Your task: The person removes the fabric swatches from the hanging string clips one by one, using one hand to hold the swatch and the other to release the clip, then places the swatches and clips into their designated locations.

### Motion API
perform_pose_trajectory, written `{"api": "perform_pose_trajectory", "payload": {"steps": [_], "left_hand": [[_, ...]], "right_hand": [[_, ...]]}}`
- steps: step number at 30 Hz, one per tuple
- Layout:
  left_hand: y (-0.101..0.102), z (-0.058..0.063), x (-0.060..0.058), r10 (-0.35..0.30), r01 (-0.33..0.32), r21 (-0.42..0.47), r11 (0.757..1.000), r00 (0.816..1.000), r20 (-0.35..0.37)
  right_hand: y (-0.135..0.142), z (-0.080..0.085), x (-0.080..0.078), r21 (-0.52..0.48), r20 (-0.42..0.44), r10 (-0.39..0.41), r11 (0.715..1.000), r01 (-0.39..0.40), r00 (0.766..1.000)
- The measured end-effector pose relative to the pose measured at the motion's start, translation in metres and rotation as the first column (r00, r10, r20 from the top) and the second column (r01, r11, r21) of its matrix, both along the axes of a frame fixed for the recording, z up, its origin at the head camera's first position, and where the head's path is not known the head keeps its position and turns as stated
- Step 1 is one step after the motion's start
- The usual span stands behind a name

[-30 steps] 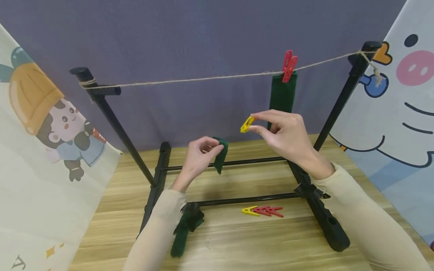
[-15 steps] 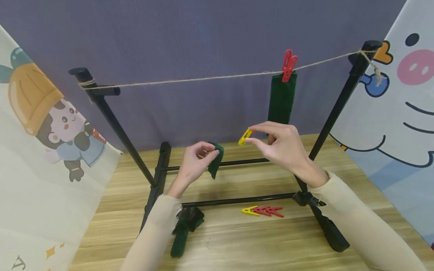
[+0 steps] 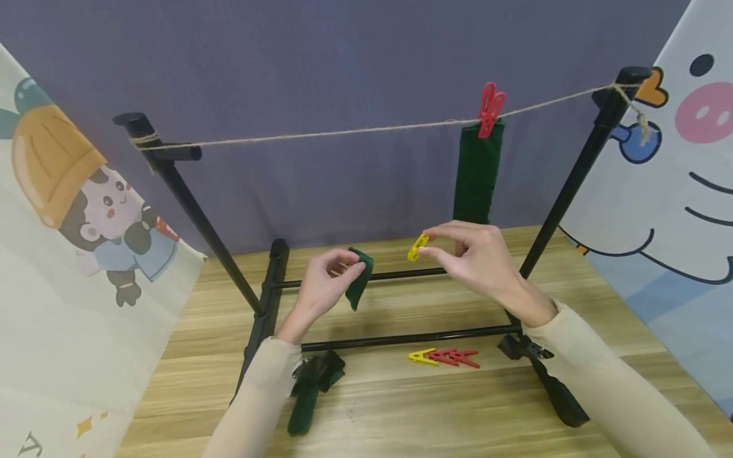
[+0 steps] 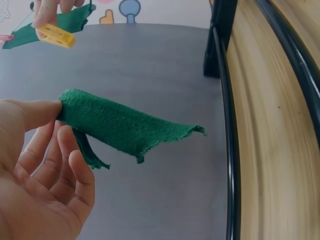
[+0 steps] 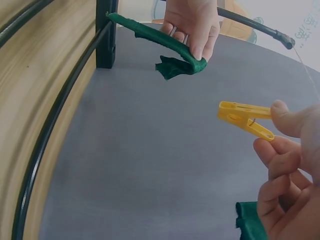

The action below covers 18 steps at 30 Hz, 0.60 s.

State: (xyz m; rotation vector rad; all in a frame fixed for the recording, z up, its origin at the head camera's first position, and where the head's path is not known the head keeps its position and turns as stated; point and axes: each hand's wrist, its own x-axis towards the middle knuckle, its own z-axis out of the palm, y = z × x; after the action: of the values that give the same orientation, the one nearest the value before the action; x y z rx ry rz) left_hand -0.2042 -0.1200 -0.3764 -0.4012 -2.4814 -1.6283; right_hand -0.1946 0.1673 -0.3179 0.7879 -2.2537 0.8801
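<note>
My left hand [image 3: 324, 285] pinches a folded strip of green cloth [image 4: 120, 120] between thumb and fingertips, and the cloth's loose ends hang down. Between the thumb and finger of my right hand [image 3: 480, 264] is a yellow clothespin [image 5: 245, 118], held by its handle ends. Both hands are in the air below a string [image 3: 321, 135] tied between two black posts, apart from each other. On the string's right part hangs another green cloth [image 3: 478, 172], fixed by a red clothespin [image 3: 490, 111].
Several clothespins lie in a row on the wooden table [image 3: 378, 401], a yellow clothespin [image 3: 422, 356] among red ones. At the front left is a crumpled green cloth [image 3: 305, 407]. The black frame's low bars [image 3: 412, 338] cross the table, and its posts [image 3: 200, 219] rise at both sides.
Both hands have come down, the left also slightly leftward, still holding the green cloth and the yellow clothespin. The hung cloth shows more of its length above the right hand.
</note>
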Motion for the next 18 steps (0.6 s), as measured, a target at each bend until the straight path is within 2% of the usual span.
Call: {"api": "perform_pose_trajectory", "payload": {"steps": [4, 11, 18], "left_hand": [[-0.003, -0.003, 0.001, 0.016, -0.016, -0.011, 1.0, 1.0, -0.01], [-0.01, -0.008, 0.007, 0.02, -0.02, -0.011, 1.0, 0.999, 0.039], [-0.015, -0.015, 0.011, 0.021, -0.02, -0.007, 1.0, 0.999, 0.041]], "right_hand": [[0.003, -0.006, 0.001, 0.012, 0.035, -0.017, 1.0, 0.017, 0.999], [0.0, -0.016, 0.002, 0.033, 0.094, 0.003, 0.999, -0.006, 0.996], [0.0, -0.028, 0.004, 0.059, 0.128, 0.0, 0.998, -0.007, 0.992]]}}
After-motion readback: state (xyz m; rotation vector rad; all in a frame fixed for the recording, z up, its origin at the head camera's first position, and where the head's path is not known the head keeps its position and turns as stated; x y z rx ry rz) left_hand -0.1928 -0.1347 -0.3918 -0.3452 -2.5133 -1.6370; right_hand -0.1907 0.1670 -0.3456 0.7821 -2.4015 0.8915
